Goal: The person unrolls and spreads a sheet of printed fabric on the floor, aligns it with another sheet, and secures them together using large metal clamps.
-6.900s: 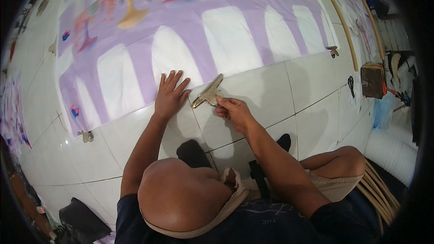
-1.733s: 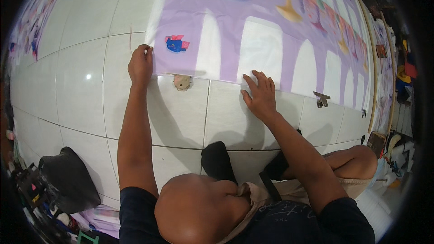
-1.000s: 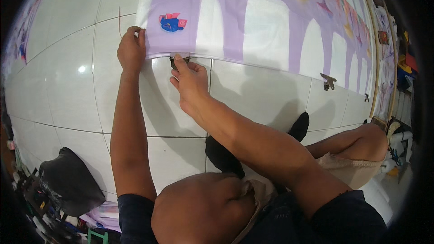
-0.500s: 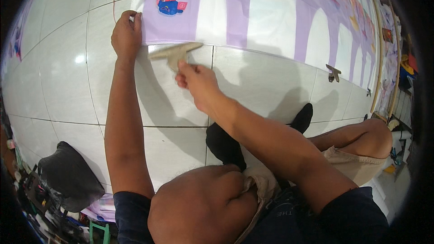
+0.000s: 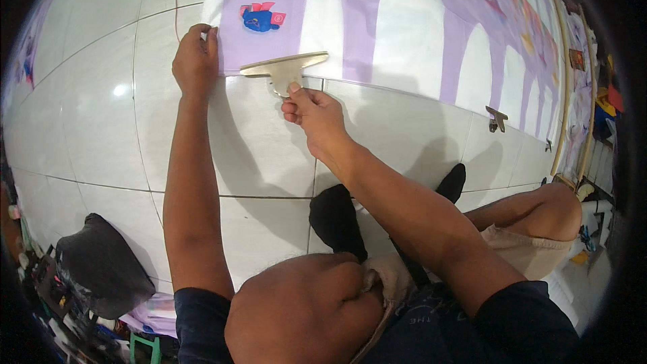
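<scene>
A large sheet (image 5: 283,34) printed in lilac and white lies on the floor, with a small blue and pink figure (image 5: 261,19) near its left corner. At that corner my left hand (image 5: 195,64) pinches the sheet's edge between thumb and fingers. My right hand (image 5: 313,111) grips a wide metal bulldog clip (image 5: 283,71) by its handle end. The clip's long jaw overlaps the sheet's near edge; whether it bites the sheet I cannot tell. Farther right, a second bulldog clip (image 5: 497,119) sits on the same edge.
White floor tiles (image 5: 263,162) surround the sheet. A smaller clip (image 5: 548,145) sits at its right end, beside a long wooden strip (image 5: 561,94). My black-socked foot (image 5: 337,222) rests near the sheet. A full black bag (image 5: 104,266) and clutter stand at lower left.
My right hand has brought the bulldog clip rightward along the sheet's edge and turned its broad face up. My left hand stays on the corner; the view has shifted slightly.
</scene>
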Tool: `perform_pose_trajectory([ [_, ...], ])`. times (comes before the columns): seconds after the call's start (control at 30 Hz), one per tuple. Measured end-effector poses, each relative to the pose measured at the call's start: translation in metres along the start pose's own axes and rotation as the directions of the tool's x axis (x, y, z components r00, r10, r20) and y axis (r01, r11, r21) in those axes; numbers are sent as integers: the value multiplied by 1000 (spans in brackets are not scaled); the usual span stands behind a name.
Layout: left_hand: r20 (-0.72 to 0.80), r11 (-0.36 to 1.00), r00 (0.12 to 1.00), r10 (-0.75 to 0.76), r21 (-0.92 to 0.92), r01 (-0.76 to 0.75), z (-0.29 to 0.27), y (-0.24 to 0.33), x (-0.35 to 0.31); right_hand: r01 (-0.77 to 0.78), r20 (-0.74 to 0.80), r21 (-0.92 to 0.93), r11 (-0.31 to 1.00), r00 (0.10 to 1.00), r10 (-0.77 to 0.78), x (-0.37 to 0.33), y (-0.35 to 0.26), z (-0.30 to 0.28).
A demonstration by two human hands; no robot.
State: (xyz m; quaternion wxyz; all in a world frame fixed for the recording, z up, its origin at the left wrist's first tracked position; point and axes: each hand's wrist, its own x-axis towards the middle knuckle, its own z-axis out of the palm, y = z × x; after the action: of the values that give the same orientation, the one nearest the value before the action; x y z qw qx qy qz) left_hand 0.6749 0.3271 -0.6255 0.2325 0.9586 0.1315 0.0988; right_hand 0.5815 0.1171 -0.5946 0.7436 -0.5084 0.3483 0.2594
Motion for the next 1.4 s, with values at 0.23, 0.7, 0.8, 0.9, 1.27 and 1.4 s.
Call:
perform_pose_trajectory([
  [0.23,-42,999,999,35,0,-35,5,-2,-1,79,-121,102,992,990,-66,-8,4,19],
  [0.7,-95,994,991,94,-50,-99,5,-2,-4,15,-145,71,997,989,-5,-8,4,40],
  [0.8,-96,991,990,102,-74,-109,5,-6,-3,18,-139,58,998,990,-10,-6,6,38],
  [0.9,-108,987,985,136,-74,-145,4,-8,-4,9,-128,43,999,992,-3,-8,6,38],
  [1.27,-104,989,987,122,-70,-130,4,-3,-7,10,-123,28,1000,992,-6,-5,9,47],
  [1.4,-120,986,981,152,-56,-160,5,-2,-6,-8,-139,6,1000,990,9,-7,4,50],
])
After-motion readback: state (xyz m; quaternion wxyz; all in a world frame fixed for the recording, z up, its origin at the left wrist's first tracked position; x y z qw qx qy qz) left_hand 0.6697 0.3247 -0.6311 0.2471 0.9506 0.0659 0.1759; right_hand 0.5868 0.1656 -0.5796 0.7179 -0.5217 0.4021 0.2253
